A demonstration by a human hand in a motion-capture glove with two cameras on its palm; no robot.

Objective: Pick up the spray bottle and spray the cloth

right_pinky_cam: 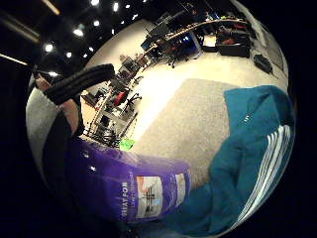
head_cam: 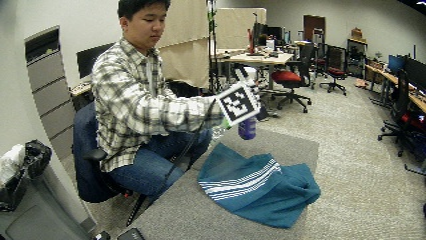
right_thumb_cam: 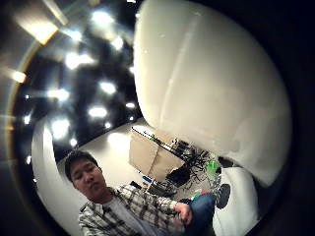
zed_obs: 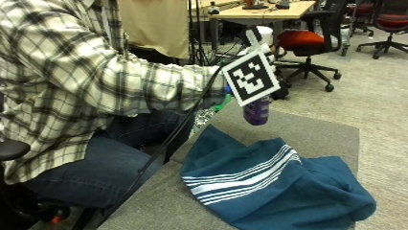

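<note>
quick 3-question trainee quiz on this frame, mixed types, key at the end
1. True or false: the spray bottle stands on the table.
2. Which pattern marks the teal cloth? A) red dots B) white stripes C) plain
3. Fill in: the bottle's lower body is ____ in colour.

Key: 1 false: it is held in the air above the cloth, in the right hand, whose grip the marker mostly hides. 2 B. 3 purple.
</note>
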